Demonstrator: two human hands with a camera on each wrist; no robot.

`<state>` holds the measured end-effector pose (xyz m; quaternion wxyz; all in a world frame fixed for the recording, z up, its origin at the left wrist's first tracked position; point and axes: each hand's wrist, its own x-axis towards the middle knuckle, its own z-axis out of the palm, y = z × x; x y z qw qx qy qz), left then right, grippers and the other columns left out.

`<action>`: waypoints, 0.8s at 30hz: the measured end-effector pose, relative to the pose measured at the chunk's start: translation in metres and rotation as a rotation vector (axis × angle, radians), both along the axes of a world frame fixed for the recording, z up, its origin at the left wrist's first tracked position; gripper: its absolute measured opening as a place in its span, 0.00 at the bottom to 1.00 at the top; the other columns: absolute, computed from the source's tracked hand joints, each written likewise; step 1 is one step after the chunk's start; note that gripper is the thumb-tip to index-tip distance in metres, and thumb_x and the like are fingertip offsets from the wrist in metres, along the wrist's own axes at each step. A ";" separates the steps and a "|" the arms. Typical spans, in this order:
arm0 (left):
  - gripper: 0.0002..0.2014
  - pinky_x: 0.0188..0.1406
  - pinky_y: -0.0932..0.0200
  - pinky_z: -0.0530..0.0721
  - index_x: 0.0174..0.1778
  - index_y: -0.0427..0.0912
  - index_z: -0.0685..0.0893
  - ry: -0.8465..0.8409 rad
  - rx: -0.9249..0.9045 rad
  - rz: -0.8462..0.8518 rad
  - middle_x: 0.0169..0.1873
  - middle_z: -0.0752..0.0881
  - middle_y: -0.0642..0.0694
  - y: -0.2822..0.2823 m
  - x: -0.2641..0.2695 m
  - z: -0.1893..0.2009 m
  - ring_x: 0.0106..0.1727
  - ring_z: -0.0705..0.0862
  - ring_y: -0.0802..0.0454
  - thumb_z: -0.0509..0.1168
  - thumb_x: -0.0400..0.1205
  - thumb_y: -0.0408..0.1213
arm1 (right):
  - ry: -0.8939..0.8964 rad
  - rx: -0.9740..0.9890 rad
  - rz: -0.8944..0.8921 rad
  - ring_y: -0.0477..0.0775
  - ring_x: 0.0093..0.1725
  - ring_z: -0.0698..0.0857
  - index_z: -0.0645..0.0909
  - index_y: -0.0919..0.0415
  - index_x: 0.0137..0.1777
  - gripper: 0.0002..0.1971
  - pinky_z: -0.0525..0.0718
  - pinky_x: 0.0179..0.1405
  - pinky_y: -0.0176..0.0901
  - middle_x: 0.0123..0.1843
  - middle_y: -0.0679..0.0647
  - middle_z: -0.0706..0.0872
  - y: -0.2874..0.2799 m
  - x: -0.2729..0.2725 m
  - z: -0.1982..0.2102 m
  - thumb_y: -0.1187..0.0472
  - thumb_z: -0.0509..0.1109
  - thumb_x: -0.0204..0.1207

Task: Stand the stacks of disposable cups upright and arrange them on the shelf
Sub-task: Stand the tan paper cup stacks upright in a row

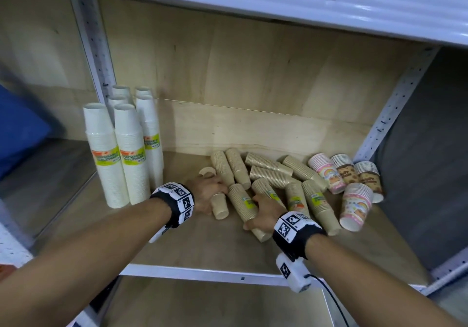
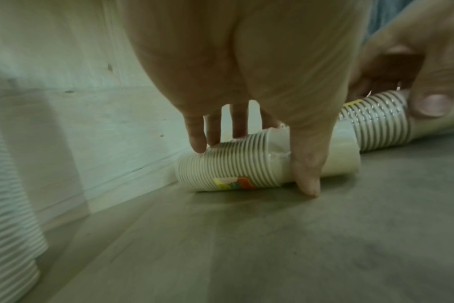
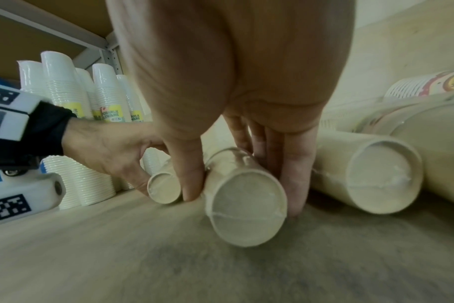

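Lying tan cup stack (image 1: pixel 219 206) is gripped by left hand (image 1: pixel 207 192), neighbouring tan stack (image 1: pixel 247 207) by right hand (image 1: pixel 263 214), both on shelf (image 1: pixel 177 245)

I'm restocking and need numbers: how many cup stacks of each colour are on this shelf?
White stacks, upright: 6
Beige stacks, lying down: 10
Pink rainbow stacks, lying down: 2
Brown printed stacks, lying down: 2
Total: 20 stacks
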<state>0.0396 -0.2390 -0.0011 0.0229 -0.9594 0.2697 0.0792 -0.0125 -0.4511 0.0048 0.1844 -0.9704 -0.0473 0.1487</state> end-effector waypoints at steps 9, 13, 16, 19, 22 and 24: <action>0.23 0.52 0.50 0.83 0.57 0.53 0.81 -0.047 -0.121 0.048 0.55 0.82 0.53 -0.008 -0.004 0.016 0.55 0.83 0.50 0.70 0.69 0.57 | -0.003 -0.074 0.036 0.54 0.60 0.82 0.76 0.57 0.72 0.36 0.79 0.49 0.40 0.64 0.52 0.82 -0.005 0.020 0.035 0.50 0.81 0.64; 0.25 0.48 0.51 0.86 0.59 0.50 0.80 -0.079 -0.228 0.115 0.51 0.86 0.50 -0.009 0.002 0.027 0.52 0.85 0.48 0.69 0.68 0.55 | -0.009 -0.157 0.079 0.58 0.57 0.85 0.82 0.63 0.65 0.26 0.83 0.47 0.45 0.59 0.57 0.85 -0.001 0.034 0.071 0.53 0.80 0.68; 0.23 0.35 0.55 0.82 0.56 0.51 0.79 -0.098 -0.268 0.167 0.42 0.84 0.52 -0.004 0.006 0.041 0.44 0.85 0.49 0.69 0.69 0.57 | -0.050 -0.158 0.089 0.58 0.55 0.86 0.84 0.64 0.61 0.24 0.85 0.51 0.47 0.59 0.58 0.87 0.007 0.046 0.091 0.52 0.81 0.68; 0.17 0.25 0.60 0.68 0.44 0.53 0.74 -0.113 -0.340 0.291 0.35 0.79 0.54 0.001 0.008 0.055 0.39 0.80 0.51 0.70 0.68 0.57 | -0.107 -0.173 0.110 0.52 0.50 0.84 0.85 0.62 0.59 0.22 0.81 0.46 0.40 0.57 0.57 0.87 0.018 0.055 0.106 0.54 0.80 0.68; 0.16 0.29 0.59 0.75 0.42 0.51 0.76 -0.067 -0.433 0.398 0.36 0.82 0.52 0.007 0.017 0.067 0.42 0.83 0.48 0.72 0.66 0.54 | -0.148 -0.140 0.139 0.54 0.47 0.80 0.86 0.61 0.57 0.20 0.81 0.50 0.43 0.50 0.56 0.85 0.030 0.064 0.121 0.54 0.81 0.66; 0.18 0.33 0.57 0.76 0.46 0.49 0.77 -0.063 -0.449 0.442 0.40 0.82 0.50 0.010 0.022 0.079 0.45 0.83 0.47 0.73 0.66 0.52 | -0.166 -0.124 0.154 0.57 0.48 0.82 0.86 0.61 0.56 0.20 0.82 0.52 0.45 0.48 0.55 0.83 0.039 0.069 0.130 0.55 0.81 0.65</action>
